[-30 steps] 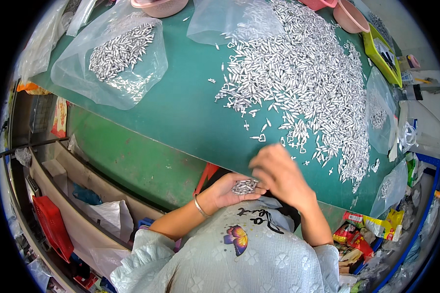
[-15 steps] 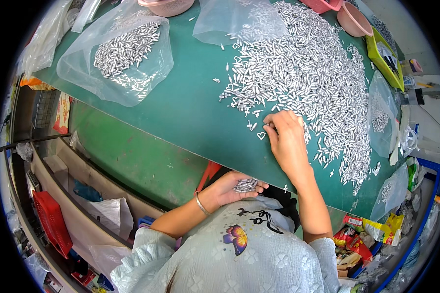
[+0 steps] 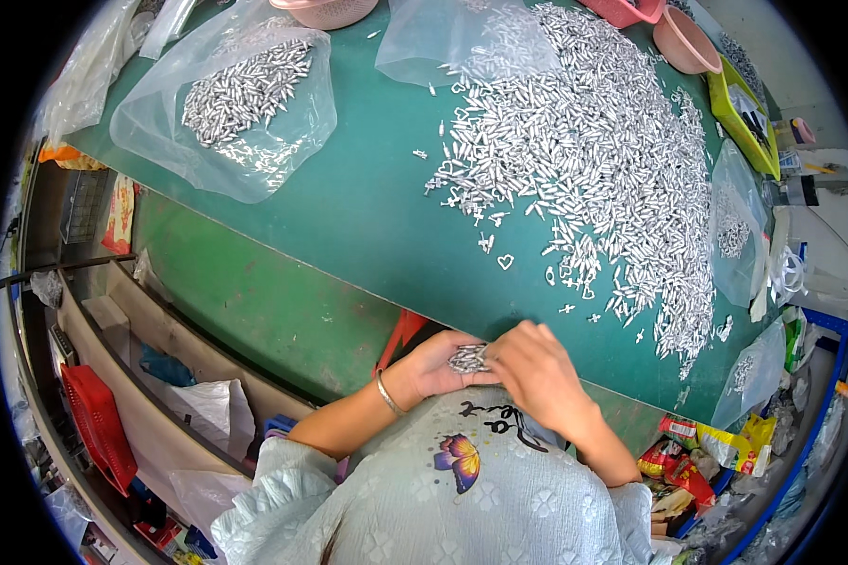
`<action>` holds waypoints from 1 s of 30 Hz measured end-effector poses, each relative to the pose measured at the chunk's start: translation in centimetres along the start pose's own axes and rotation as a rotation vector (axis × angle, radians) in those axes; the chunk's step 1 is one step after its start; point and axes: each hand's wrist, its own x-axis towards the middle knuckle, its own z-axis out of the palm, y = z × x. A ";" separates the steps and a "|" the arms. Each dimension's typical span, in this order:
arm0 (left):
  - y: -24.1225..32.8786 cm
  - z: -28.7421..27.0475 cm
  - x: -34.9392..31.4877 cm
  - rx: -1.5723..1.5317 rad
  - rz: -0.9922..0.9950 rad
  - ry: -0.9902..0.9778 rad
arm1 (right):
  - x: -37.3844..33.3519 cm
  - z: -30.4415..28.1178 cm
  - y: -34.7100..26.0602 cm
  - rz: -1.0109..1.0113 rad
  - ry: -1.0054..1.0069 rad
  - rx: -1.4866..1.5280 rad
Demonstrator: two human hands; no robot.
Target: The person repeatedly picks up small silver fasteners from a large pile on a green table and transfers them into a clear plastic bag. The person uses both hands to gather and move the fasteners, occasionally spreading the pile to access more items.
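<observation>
My left hand (image 3: 437, 364) is cupped palm up at the near table edge, holding a handful of small silver spindle-shaped pieces (image 3: 467, 359). My right hand (image 3: 535, 372) is right beside it, with its bent fingertips at the handful; what they pinch, if anything, is hidden and slightly blurred. Beyond both hands, a large spread pile of similar silver pieces (image 3: 575, 141) covers the right part of the green table (image 3: 367, 226). At its near side lie loose odd shapes, among them a heart-shaped outline (image 3: 505, 263) and small crosses (image 3: 566, 309).
A clear plastic bag (image 3: 297, 141) with silver pieces lies at the far left. Another clear bag (image 3: 415, 42) overlaps the pile. Pink baskets (image 3: 685, 40) and a yellow-green tray (image 3: 740, 122) stand along the far edge. A red crate (image 3: 99, 424) is at the lower left.
My right hand has come back from the pile's near edge to my left palm. More loose crosses and shapes are uncovered where it was. My left hand stays in place.
</observation>
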 end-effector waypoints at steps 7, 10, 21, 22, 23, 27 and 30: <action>0.6 1.3 0.2 0.153 -0.054 0.072 | 5.2 0.2 2.2 0.057 0.424 -0.103; 0.6 1.8 0.5 0.233 -0.030 0.104 | 6.3 1.0 3.5 0.150 0.383 -0.305; 0.2 1.2 0.5 0.280 0.012 0.143 | 7.3 0.3 3.9 0.113 0.344 -0.326; 0.2 1.3 0.4 0.291 0.009 0.148 | 6.7 0.1 3.8 0.131 0.333 -0.350; 0.3 1.4 0.4 0.303 0.004 0.153 | 5.8 0.0 3.3 0.142 0.287 -0.342; 0.1 0.8 0.2 0.236 0.021 0.155 | 1.8 0.3 0.3 0.110 0.128 -0.230; -0.1 -0.1 0.3 0.115 0.025 0.176 | 0.2 0.6 -0.3 0.065 0.097 -0.102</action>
